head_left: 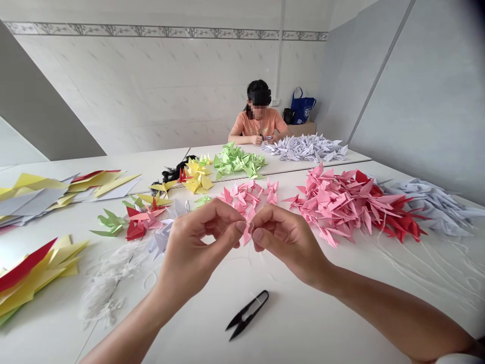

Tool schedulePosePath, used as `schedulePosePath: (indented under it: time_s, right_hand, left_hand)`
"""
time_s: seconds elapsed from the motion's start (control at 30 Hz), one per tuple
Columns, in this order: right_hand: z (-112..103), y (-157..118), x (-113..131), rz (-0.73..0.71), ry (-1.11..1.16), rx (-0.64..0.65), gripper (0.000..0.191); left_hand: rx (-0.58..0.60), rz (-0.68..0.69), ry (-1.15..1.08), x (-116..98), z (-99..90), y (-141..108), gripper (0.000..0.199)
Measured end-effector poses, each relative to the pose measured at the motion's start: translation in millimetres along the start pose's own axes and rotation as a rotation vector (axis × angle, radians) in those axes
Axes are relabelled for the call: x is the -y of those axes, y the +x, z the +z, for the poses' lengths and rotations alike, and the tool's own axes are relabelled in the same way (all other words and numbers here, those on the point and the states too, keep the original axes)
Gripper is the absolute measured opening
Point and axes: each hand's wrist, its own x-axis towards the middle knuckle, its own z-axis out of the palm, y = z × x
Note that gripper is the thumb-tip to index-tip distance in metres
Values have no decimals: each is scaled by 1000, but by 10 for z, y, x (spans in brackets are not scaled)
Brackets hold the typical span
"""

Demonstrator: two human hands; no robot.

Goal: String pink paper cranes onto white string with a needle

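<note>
My left hand (206, 240) and my right hand (286, 240) meet over the middle of the table, each closed in a pinch. Between their fingertips runs a fine white thread (251, 225), bent in a small loop. A pink folded paper crane (246, 235) shows just behind the fingertips; whether the thread is joined to it I cannot tell. Beyond the hands lie several more pink paper cranes (242, 194). Black thread snips (248, 314) rest on the table below my hands, blades pointing left and towards me, with a scrap of thread across them.
Pink cranes (333, 199) form a large pile at right, beside red (403, 217) and pale grey ones (428, 202). Green (238, 161) and yellow cranes (197, 176) sit farther back. White thread (109, 283) and paper sheets (34, 278) lie left. A co-worker (261, 121) sits opposite.
</note>
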Motion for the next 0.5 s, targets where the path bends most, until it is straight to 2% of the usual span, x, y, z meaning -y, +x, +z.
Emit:
schedulePosePath:
  time_s: [0.23,0.5]
  right_hand:
    - [-13,20,14,12,32,-8,13]
    - [-46,70,46,6,32,-61,20]
  left_hand:
    - [8,-20,5,-12,-6,2,15]
    - [-82,-63,91,-32,-16,-19,14]
